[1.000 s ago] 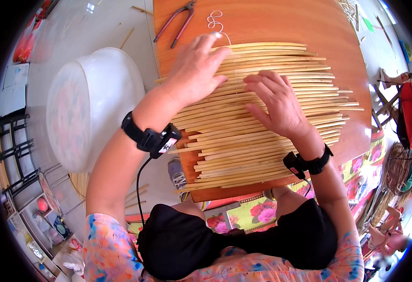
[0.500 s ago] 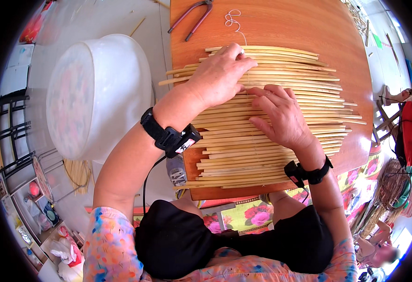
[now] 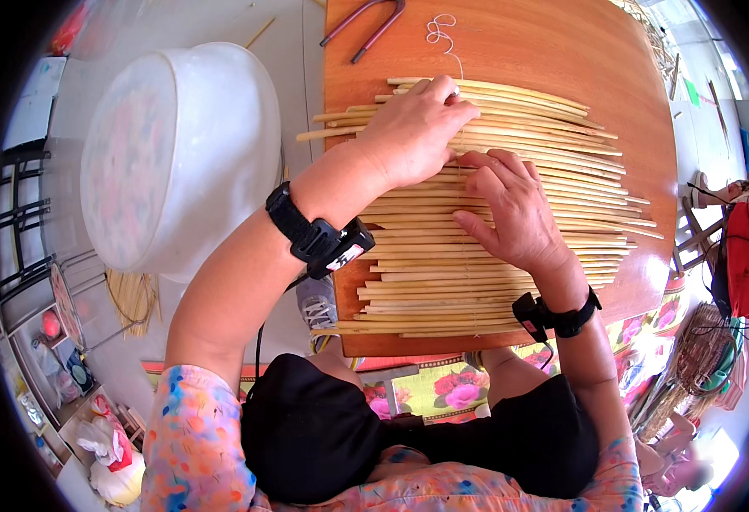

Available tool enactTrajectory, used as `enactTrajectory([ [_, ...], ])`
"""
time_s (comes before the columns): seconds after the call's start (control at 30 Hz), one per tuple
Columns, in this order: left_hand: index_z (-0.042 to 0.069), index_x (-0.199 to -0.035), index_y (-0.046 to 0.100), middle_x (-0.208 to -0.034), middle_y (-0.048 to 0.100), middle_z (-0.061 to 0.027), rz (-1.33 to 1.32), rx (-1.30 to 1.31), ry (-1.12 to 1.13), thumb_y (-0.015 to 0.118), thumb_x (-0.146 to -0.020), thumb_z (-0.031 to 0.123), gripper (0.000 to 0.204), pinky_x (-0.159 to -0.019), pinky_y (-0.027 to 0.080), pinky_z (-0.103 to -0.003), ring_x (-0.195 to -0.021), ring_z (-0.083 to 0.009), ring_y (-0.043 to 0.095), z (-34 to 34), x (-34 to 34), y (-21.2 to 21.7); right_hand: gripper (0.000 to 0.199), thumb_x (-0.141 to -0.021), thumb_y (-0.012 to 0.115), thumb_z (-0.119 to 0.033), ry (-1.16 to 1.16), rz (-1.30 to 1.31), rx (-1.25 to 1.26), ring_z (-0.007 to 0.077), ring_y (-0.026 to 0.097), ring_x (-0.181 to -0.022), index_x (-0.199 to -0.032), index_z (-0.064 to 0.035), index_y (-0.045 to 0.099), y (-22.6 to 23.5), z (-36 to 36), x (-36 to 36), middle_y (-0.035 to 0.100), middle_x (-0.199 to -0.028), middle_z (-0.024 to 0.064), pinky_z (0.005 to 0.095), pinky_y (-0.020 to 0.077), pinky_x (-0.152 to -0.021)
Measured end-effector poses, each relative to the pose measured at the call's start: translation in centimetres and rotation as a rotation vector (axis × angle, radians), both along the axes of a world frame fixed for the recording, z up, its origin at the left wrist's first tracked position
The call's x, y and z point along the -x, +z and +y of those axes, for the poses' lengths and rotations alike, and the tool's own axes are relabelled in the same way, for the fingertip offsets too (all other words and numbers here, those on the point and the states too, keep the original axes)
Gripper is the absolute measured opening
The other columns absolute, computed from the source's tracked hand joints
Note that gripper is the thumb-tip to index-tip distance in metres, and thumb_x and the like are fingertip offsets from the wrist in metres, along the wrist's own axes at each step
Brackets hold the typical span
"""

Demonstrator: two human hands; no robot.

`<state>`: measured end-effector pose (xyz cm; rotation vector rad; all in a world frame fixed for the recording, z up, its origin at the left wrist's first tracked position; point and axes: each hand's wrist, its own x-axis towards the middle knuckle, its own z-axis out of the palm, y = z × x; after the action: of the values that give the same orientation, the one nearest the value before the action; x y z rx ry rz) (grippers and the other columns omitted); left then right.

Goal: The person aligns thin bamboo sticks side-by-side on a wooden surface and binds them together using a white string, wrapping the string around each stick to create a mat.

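A mat of thin pale straw-like sticks (image 3: 511, 247), laid side by side, covers the near part of the wooden table. My left hand (image 3: 417, 128) rests on its far part, fingers curled in a pinch low over the sticks; what they pinch is hidden. White thread (image 3: 441, 32) lies loosely curled beyond the mat, and its tail runs toward that hand. Close beside it, my right hand (image 3: 515, 209) lies on the sticks with bent fingers and the thumb spread apart, nothing visible in it. Its fingertips almost meet my left hand's. Thin stitch lines cross the sticks.
Pliers-like handles (image 3: 364, 26) lie on the table (image 3: 562, 43) at the far left. A large white translucent tub (image 3: 221, 145) stands left of the table. A bundle of sticks (image 3: 131, 299) lies on the floor beyond my left arm. Another person (image 3: 673, 461) sits at the lower right.
The whole view has shifted slightly, so the table and pliers handles sit a little higher and further right. Both hands keep nearly the same place on the sticks.
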<state>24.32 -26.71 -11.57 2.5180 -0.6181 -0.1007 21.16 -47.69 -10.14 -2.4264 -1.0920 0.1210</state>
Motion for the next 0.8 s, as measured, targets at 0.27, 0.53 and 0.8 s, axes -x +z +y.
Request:
enactTrajectory([
  [0.27,0.012,-0.129,0.061,-0.124,0.053,-0.0108,-0.015,-0.046,0.027,0.079,-0.078,0.01,0.054,-0.097,0.052,-0.042,-0.117,-0.0311,0.058,-0.4,0.3,0.1,0.04,-0.075,0.08,-0.03,0.013,0.033,-0.026,0.0357,0.053,-0.118,-0.092,-0.0042,0.055,0.0,0.2,0.2,0.06,-0.124,0.0148,0.0477,0.0435,-0.099],
  [0.53,0.011,-0.125,0.063,-0.124,0.053,-0.0105,-0.09,-0.011,0.005,0.079,-0.079,0.009,0.048,-0.096,0.052,-0.042,-0.116,-0.0313,0.058,0.0,0.7,-0.1,0.035,-0.076,0.08,-0.026,-0.036,0.042,-0.056,0.0328,0.055,-0.114,-0.089,-0.0063,0.054,0.2,-0.3,-0.1,0.063,-0.122,0.0102,0.0469,0.0445,-0.091],
  [0.8,0.007,-0.115,0.067,-0.117,0.055,-0.0113,-0.147,0.081,-0.02,0.074,-0.082,0.006,0.034,-0.086,0.053,-0.042,-0.105,-0.0307,0.062,0.7,1.7,0.5,0.03,-0.078,0.079,-0.023,-0.037,-0.011,-0.03,0.0313,0.057,-0.115,-0.088,-0.0071,0.055,-0.4,-1.6,0.2,0.064,-0.124,0.0092,0.0454,0.0442,-0.089],
])
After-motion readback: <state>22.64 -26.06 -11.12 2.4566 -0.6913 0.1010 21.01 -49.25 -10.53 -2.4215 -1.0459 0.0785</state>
